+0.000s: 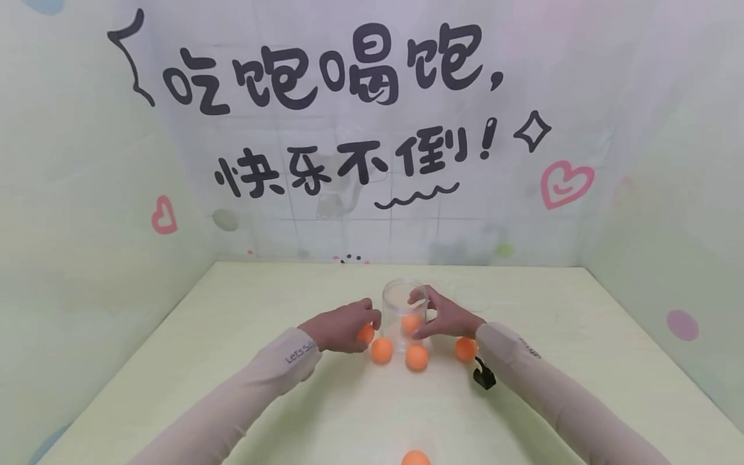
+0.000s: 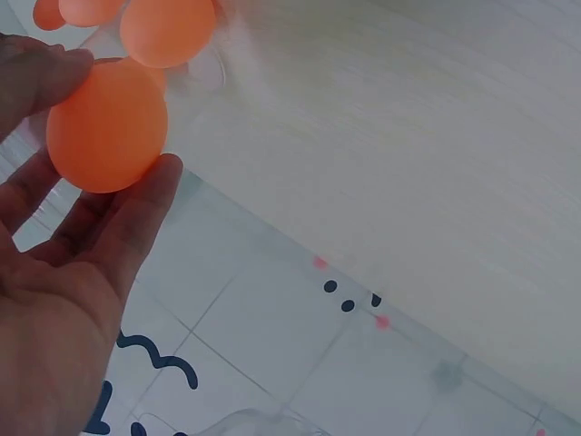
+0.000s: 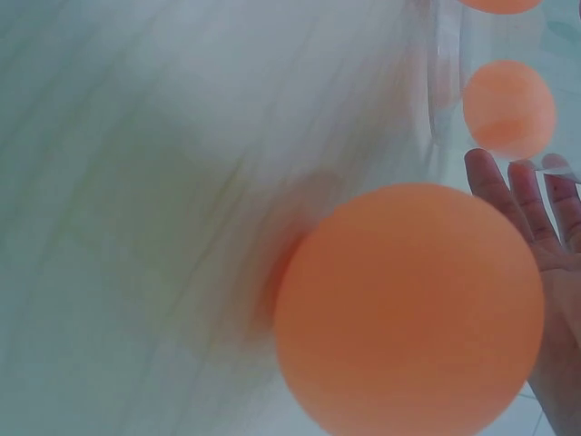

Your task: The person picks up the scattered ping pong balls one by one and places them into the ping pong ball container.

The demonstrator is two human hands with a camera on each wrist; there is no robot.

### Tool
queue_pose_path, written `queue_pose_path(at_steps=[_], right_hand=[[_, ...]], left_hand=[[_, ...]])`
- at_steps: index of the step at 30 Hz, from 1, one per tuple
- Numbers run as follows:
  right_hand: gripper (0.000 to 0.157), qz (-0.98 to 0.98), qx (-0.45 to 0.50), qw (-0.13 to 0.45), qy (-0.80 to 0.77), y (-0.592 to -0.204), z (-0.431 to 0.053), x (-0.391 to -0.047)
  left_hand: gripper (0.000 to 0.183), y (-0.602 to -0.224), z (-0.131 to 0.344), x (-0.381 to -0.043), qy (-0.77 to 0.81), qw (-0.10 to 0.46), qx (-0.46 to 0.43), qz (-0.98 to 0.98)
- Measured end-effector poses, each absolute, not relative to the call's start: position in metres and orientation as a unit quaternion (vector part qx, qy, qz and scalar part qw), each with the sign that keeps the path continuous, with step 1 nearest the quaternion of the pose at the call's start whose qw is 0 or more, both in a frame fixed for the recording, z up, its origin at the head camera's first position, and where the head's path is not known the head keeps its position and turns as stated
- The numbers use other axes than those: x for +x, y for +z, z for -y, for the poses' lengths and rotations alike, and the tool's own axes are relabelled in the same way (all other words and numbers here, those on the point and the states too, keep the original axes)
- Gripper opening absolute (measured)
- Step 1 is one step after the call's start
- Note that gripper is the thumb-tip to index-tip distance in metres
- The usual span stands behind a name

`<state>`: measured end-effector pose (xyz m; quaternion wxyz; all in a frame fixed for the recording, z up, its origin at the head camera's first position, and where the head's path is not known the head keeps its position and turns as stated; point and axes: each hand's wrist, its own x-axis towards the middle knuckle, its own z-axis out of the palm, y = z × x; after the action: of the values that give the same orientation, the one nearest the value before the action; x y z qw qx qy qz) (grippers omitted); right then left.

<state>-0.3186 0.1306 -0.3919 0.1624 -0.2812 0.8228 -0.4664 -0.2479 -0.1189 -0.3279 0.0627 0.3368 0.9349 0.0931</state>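
Observation:
A clear cylindrical jar (image 1: 392,318) stands toward the back of the table, an orange ball (image 1: 411,323) showing through its wall. From the right side, my right hand (image 1: 446,315) holds the jar, thumb in front and fingers around the back. At the jar's left, my left hand (image 1: 344,327) pinches another orange ball (image 2: 107,127) between thumb and fingers. Two loose balls, a left one (image 1: 382,351) and a right one (image 1: 416,357), lie just in front of the jar. One more ball (image 1: 465,349) sits below my right wrist, large in the right wrist view.
Another orange ball (image 1: 416,458) lies at the near edge of the head view. A thin transparent disc (image 1: 472,299) lies on the table (image 1: 279,284) behind my right hand. A black clip-like piece (image 1: 484,374) hangs by the right sleeve. Printed walls enclose the back and sides.

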Motion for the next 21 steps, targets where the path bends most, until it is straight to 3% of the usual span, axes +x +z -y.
queue_pose_path(at_steps=[21], right_hand=[[0.068,-0.818,-0.293,0.157,-0.47,-0.3949,-0.1329,-0.318]], left_hand=[[0.024,-0.3265,0.1147,-0.2561,0.093,0.043,0.342,-0.934]])
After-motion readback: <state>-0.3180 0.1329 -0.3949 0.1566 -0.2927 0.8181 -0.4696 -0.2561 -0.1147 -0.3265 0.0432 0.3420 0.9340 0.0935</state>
